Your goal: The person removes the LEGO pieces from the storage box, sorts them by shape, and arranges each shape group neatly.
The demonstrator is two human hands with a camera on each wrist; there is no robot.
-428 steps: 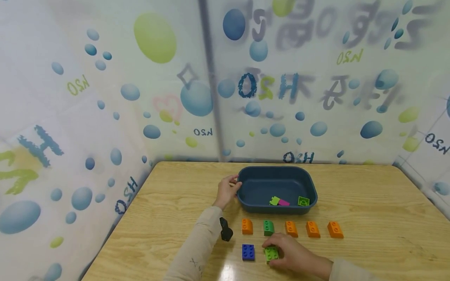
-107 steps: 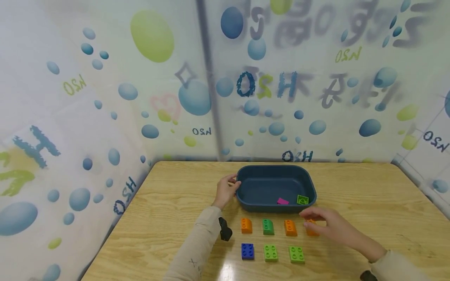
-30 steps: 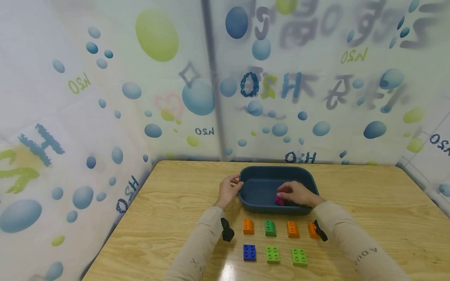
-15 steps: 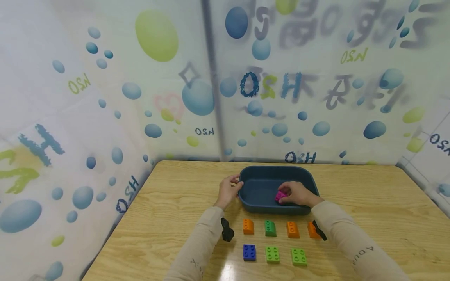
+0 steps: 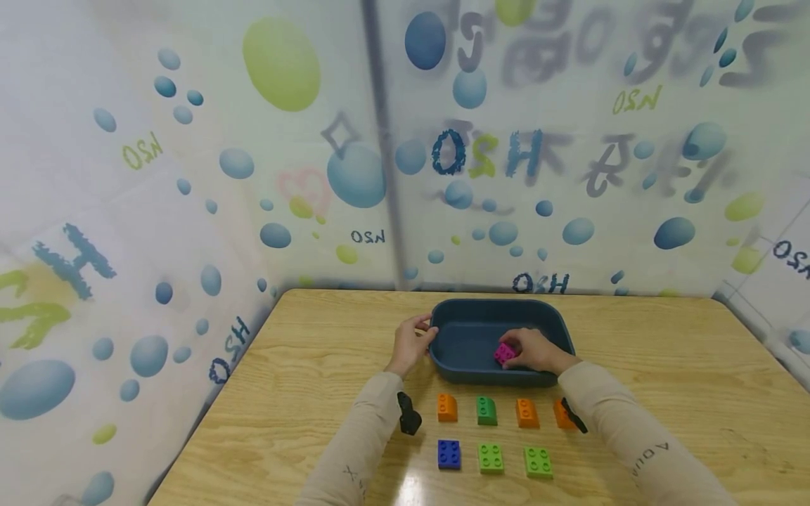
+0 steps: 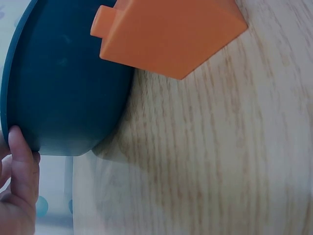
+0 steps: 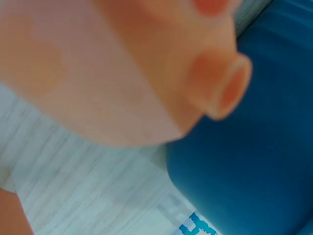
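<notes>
Right hand (image 5: 534, 351) pinches a magenta brick (image 5: 504, 353) inside the dark blue tub (image 5: 468, 313) near the table's (image 5: 316, 365) far edge. Left hand (image 5: 410, 343) grips the tub's left rim, fingers curled. Orange, green and blue bricks (image 5: 487, 411) lie in two rows toward the near edge.

bin (image 5: 468, 341): dark blue | held brick (image 5: 504, 353): magenta | table (image 5: 316, 393): light woodgrain | curtain (image 5: 190, 176): blue-green bubbles
</notes>
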